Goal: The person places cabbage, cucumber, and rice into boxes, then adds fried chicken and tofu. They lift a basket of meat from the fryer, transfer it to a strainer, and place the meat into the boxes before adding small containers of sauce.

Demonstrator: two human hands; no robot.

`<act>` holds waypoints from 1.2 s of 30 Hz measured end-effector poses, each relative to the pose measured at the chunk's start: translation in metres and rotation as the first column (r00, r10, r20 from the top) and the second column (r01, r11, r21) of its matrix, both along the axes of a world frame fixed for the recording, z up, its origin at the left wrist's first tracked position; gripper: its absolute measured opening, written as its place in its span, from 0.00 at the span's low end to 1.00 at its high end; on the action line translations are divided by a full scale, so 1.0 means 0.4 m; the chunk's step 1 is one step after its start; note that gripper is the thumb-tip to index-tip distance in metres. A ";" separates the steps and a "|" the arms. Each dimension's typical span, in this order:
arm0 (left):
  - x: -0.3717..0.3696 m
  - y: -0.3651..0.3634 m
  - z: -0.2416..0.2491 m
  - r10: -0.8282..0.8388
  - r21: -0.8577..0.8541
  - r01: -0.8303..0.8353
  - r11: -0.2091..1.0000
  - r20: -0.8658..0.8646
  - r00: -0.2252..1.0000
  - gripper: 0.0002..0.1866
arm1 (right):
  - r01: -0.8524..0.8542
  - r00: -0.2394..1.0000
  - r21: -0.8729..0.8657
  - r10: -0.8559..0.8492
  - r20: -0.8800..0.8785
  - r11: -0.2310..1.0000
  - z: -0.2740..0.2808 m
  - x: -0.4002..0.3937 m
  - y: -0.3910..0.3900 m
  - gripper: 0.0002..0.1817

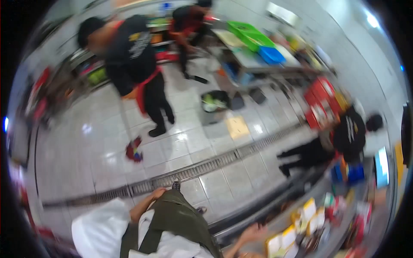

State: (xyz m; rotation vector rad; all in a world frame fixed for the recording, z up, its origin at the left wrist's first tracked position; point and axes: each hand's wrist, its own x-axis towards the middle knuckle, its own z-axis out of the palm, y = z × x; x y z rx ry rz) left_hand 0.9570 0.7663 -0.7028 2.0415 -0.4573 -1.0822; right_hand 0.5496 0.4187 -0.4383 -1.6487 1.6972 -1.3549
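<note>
My left hand [159, 193] rests at the edge of the olive apron [176, 219] I wear over a white shirt [101, 225]. Its fingers are too small and blurred to make out. Out to the other side, my right hand [254, 232] is held near the counter, fingers loosely apart, with nothing visible in it. Close to it on the counter lie yellow-and-white boxes [280, 244], with more yellow-and-white packs [307, 217] beyond them. Blurred red and pink packages [357, 228] are further along.
A person [135, 56] holds a long handle with a red mop head [134, 150] on the tiled floor. Another person [189, 26] bends at the back; a third [350, 133] stands by the counter. A bin [211, 117] and a floor drain [193, 170] are ahead.
</note>
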 end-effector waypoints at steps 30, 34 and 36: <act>0.294 -0.760 0.176 -0.340 0.191 0.370 0.909 -0.176 0.924 0.31 | 0.444 0.887 0.370 -0.460 -0.051 0.816 -0.209 -0.382 0.045 0.15; 0.221 -0.672 0.185 -0.193 0.100 0.222 0.970 -0.242 0.951 0.32 | 0.511 0.852 0.278 -0.522 -0.041 0.813 -0.234 -0.501 -0.132 0.18; 0.208 -0.547 0.103 -0.207 0.068 0.215 0.974 -0.116 0.972 0.32 | 0.374 0.922 0.033 -0.375 0.091 0.927 -0.179 -0.437 -0.230 0.17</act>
